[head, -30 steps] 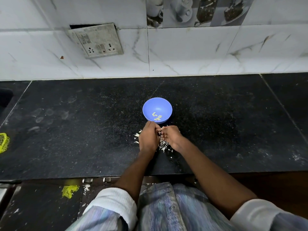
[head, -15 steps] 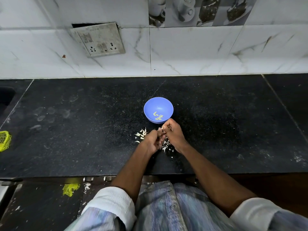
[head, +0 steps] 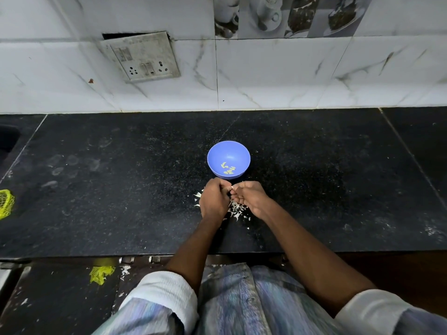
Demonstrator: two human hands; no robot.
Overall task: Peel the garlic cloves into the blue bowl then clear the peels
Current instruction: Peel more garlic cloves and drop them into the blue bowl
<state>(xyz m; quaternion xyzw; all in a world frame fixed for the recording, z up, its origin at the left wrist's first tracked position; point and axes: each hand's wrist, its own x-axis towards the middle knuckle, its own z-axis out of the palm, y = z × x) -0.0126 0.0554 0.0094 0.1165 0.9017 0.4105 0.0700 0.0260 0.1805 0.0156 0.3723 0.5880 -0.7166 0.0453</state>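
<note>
Both hands work just short of the blue bowl point(head: 228, 151): my left hand point(head: 214, 201) is curled into a loose fist, its contents hidden, while my right hand point(head: 250, 198) curls its fingers and pinches a small pale piece, probably a garlic clove point(head: 231, 188), at the fingertips. Peeled cloves point(head: 228, 168) lie in the bowl beyond my knuckles; peels point(head: 238, 210) are scattered on the black counter point(head: 121, 189) beneath and between my wrists. To peel well, I judge, strip skin over that pile and drop only bare cloves forward.
</note>
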